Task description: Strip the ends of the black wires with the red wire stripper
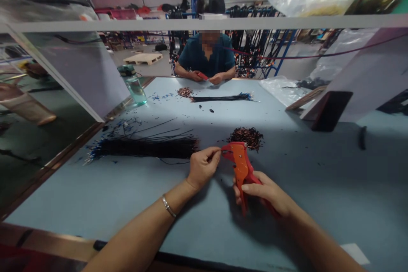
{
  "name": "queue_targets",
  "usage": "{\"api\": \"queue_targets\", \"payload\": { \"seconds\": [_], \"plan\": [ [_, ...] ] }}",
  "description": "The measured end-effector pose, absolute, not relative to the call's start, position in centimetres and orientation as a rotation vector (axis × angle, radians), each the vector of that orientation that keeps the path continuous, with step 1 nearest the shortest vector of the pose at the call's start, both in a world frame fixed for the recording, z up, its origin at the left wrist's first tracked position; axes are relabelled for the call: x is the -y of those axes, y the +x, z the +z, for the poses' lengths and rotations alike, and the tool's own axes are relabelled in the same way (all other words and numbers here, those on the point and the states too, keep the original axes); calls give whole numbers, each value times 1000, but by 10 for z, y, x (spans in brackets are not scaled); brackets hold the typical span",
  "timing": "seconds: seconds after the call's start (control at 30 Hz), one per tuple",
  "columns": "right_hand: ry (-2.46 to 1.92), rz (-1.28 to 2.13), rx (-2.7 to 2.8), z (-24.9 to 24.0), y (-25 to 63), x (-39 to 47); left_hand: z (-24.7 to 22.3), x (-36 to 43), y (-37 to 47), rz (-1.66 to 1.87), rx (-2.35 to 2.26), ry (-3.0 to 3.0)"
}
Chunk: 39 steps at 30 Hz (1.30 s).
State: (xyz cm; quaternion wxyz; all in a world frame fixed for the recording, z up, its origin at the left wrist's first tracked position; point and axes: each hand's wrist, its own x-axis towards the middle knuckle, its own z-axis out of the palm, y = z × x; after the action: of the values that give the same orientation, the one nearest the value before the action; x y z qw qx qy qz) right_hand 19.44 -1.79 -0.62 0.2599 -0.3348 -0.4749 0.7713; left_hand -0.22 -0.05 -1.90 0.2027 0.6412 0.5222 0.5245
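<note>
My right hand (263, 189) is wrapped round the handles of a red and orange wire stripper (240, 161), its jaws turned to the left. Close to those jaws, my left hand (205, 165) pinches with thumb and forefinger; a thin wire seems to be between them, though little of it shows. Left of that hand lies a thick bundle of black wires (146, 146) with blue and bare ends at its far left. Behind the stripper's head is a heap of small copper-and-black wire offcuts (248, 137).
Across the table (178, 212) sits a person (207, 57) holding a red tool. Before them lie a second wire bundle (223, 98) and a copper heap (185, 92). A bottle (136, 90) stands left, a dark phone-like slab (332, 110) right. A white beam (153, 24) crosses above.
</note>
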Motion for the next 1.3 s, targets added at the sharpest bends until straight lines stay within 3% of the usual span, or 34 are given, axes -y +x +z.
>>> {"api": "queue_targets", "payload": {
  "seconds": [0.43, 0.7, 0.83, 1.07, 1.3],
  "plan": [
    [-732, 2031, 1208, -10, 198, 17, -13, 0, 1, 1470, -1331, 1325],
    [-693, 2116, 1201, -14, 191, 24, 2, 8, 11, 1185, -873, 943],
    [-659, 2172, 1122, -13, 188, 26, 4, 8, 12, 1145, -855, 743],
    [-393, 2345, 933, -19, 180, 32, 5, 9, 8, 1198, -819, 649],
    [-511, 2297, 918, -20, 176, 35, 1, 4, 4, 1263, -937, 824]
  ]
}}
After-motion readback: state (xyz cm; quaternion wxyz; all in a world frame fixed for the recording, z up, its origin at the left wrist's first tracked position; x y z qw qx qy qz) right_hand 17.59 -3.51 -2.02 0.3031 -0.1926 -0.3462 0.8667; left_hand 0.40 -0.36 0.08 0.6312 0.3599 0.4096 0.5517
